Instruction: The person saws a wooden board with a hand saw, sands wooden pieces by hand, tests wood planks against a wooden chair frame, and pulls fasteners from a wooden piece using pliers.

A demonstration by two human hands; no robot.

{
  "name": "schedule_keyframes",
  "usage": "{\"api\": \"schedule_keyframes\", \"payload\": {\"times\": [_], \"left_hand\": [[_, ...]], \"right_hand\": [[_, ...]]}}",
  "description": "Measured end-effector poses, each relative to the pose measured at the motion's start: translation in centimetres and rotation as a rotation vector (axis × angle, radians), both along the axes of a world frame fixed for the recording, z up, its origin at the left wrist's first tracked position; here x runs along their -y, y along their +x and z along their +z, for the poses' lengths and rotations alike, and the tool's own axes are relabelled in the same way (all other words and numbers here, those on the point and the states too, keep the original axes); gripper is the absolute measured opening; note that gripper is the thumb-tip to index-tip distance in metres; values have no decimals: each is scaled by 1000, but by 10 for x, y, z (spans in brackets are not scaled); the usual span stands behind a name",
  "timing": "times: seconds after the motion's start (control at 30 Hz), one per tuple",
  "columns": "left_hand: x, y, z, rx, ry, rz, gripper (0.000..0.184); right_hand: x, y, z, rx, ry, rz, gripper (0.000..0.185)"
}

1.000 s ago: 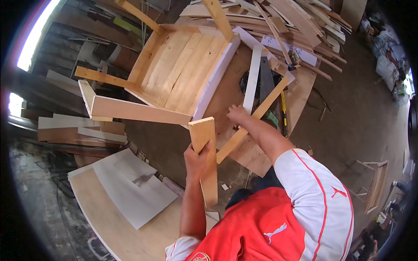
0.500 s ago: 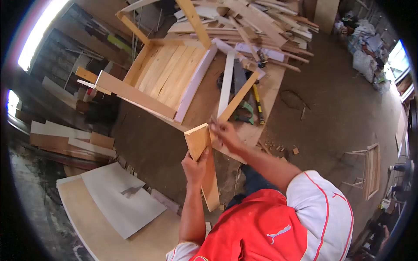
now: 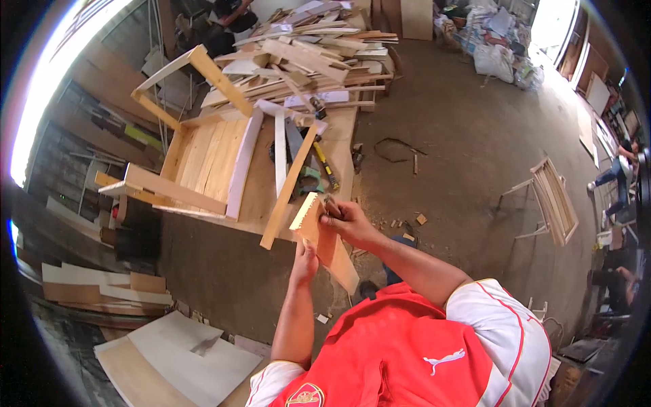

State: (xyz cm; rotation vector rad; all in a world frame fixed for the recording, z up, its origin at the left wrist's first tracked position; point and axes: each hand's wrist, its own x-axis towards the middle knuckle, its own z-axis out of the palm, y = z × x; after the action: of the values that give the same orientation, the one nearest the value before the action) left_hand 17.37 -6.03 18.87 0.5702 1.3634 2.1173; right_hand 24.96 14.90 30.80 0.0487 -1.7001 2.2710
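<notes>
My left hand (image 3: 306, 263) is closed around the lower left edge of a short wooden board (image 3: 332, 251), which I hold tilted in front of my chest. The board's upper end is pale and ragged, with a toothed edge. My right hand (image 3: 354, 225) is closed at the board's upper right edge, its thumb near the board's face. A small brownish shape shows at its fingertips, and I cannot make out what it is. Just beyond the board, a long wooden strip (image 3: 288, 190) lies across the worktable (image 3: 342, 146), its near end sticking out past the edge.
A wooden frame with a slatted panel (image 3: 210, 156) lies on the worktable. Beside it are a yellow-and-black tool (image 3: 325, 165), a green-handled tool (image 3: 310, 180) and a white strip (image 3: 280, 152). Scrap wood (image 3: 305, 61) is piled behind. White sheets (image 3: 196, 359) lie lower left; a wooden frame (image 3: 553, 197) stands right.
The view has shifted, so the table and frame sit further left. My right hand has moved from beside the board's end onto its right edge. The board has tilted; my left hand still holds it.
</notes>
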Motion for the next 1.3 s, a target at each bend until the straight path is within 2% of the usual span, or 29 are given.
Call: {"api": "schedule_keyframes", "payload": {"times": [0.07,0.1,0.17,0.2,0.27,0.33,0.4,0.47,0.5,0.57,0.6,0.63,0.67,0.7,0.73,0.83,0.87,0.93,1.0,1.03,1.07,1.13,1.2,1.23,1.3], "left_hand": [[-37,9,0,-95,-41,9,99],[-57,15,5,-133,-65,0,96],[-106,32,47,-171,-134,-74,95],[-132,40,60,-174,-182,-27,92],[-176,44,65,-167,-150,-45,86],[-228,41,59,-156,40,-192,77],[-284,56,50,-109,-39,-76,73],[-341,68,28,12,-76,22,70],[-373,72,23,108,-78,67,71],[-430,76,14,156,6,-85,79],[-461,88,33,123,12,-97,80],[-495,94,51,79,26,-114,80],[-527,98,62,34,42,-133,81],[-552,104,62,63,-13,-138,85],[-580,108,68,7,76,-207,87],[-644,127,91,100,43,-156,91],[-659,130,98,151,47,-121,96],[-681,132,103,188,53,-130,99],[-701,133,102,170,67,-217,98],[-710,133,102,247,27,-165,98],[-716,132,103,207,26,-134,97],[-724,127,104,120,30,-63,97],[-735,114,84,211,94,-125,92],[-740,111,78,184,80,-86,93],[-751,101,74,151,70,-6,94]], "right_hand": [[-16,15,6,3,65,-187,25],[-29,17,-2,91,160,-265,31],[-60,32,8,105,-142,-250,27],[-75,39,10,117,-297,-233,26],[-110,51,4,41,4,-441,31],[-154,71,26,-24,410,-611,34],[-198,66,17,-240,600,-743,44],[-253,73,16,-317,723,-740,49],[-288,69,13,-273,688,-805,55],[-354,72,9,-197,646,-813,54],[-382,78,9,-152,622,-812,54],[-399,82,10,-253,641,-806,53],[-417,91,13,-191,583,-755,49],[-450,92,22,-219,663,-855,47],[-481,94,31,-245,747,-952,44],[-532,110,47,-151,683,-861,46],[-540,116,41,-199,792,-770,49],[-564,118,52,-273,881,-792,50],[-597,110,52,-64,721,-901,47],[-602,107,49,-139,751,-898,47],[-603,107,42,-230,903,-825,47],[-605,109,49,-197,803,-730,44],[-634,86,51,-162,760,-835,39],[-636,85,53,3,692,-802,37],[-627,80,52,-133,727,-682,38]]}}
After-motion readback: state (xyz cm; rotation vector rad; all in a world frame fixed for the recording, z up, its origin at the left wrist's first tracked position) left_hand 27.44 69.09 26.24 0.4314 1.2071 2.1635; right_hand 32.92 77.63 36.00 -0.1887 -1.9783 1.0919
